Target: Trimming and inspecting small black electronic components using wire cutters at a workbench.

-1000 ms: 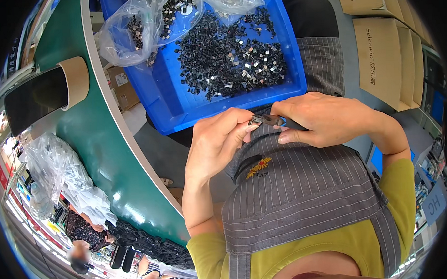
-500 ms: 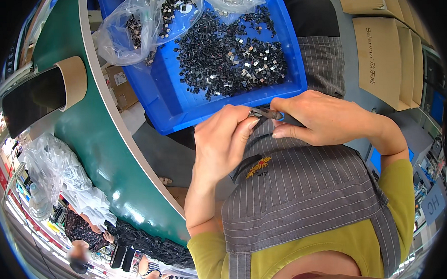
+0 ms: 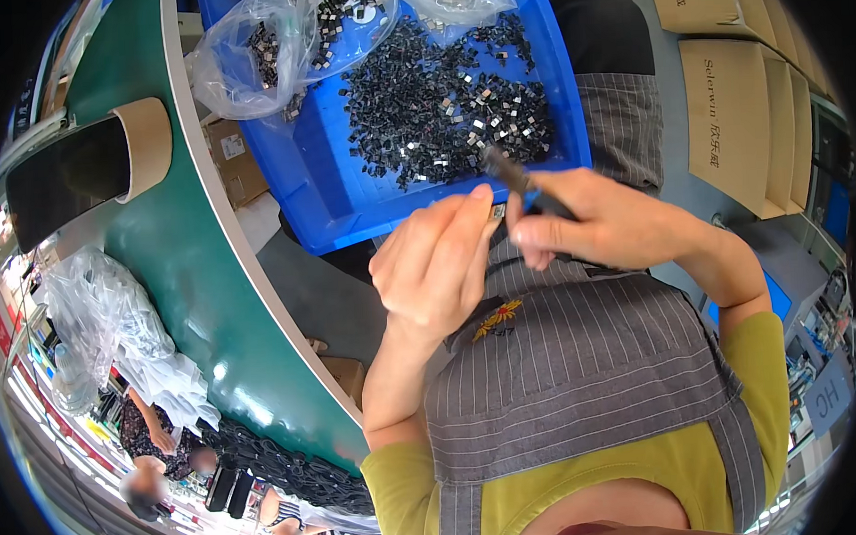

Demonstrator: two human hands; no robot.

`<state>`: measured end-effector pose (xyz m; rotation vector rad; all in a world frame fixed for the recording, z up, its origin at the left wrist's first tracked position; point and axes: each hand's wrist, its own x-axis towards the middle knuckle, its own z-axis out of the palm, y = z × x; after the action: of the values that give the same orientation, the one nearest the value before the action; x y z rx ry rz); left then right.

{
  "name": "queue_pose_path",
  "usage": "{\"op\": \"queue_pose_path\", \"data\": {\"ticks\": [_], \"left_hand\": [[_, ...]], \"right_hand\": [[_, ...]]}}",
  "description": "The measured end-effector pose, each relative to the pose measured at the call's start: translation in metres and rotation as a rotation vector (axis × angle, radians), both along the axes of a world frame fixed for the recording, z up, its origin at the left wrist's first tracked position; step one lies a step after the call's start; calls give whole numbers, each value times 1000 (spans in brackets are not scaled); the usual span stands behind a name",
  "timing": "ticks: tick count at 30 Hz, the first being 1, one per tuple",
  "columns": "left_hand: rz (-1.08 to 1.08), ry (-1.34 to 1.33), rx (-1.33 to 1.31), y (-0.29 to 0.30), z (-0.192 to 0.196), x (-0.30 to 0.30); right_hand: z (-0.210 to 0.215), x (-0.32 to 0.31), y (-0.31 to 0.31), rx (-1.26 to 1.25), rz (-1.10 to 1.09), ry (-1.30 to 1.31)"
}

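My left hand (image 3: pixel 430 263) pinches a small black-and-silver metal piece (image 3: pixel 499 211) between thumb and fingertips, just in front of the blue bin (image 3: pixel 337 235). A pair of pliers (image 3: pixel 508 170) is gripped in my right hand (image 3: pixel 607 219). Their dark jaws point up and left over the bin's near edge, apart from the piece, and are slightly blurred. Blue shows on the handles, which my fingers mostly cover. Inside the bin lies a heap of small black and silver pieces (image 3: pixel 422 107), similar in size to the one I hold.
Clear plastic bags (image 3: pixel 242 71) with more pieces lie in the bin's far part. A green table (image 3: pixel 192 266) on the left carries a dark screen (image 3: pixel 71 181), plastic bags and black items. Cardboard boxes (image 3: pixel 739 125) stand at right. Other people are at lower left.
The plier jaws have moved off the small piece and swung upward toward the bin. My left hand still pinches the piece and has shifted slightly.
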<state>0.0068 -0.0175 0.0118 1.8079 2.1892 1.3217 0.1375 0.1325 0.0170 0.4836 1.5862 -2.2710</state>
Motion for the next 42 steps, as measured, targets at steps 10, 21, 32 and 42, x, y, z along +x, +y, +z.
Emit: {"op": "queue_pose_path", "data": {"ticks": [10, 21, 32, 42], "left_hand": [[5, 171, 5, 3, -4, -10], [-51, 183, 5, 5, -6, -3], [143, -1298, -113, 9, 27, 17], [146, -1437, -118, 14, 33, 16]], "right_hand": [[5, 1, 0, -89, -30, 67], [7, -3, -2, 171, -236, 82], [11, -7, -3, 36, -264, 165], [6, -8, -3, -126, -252, 140]]}}
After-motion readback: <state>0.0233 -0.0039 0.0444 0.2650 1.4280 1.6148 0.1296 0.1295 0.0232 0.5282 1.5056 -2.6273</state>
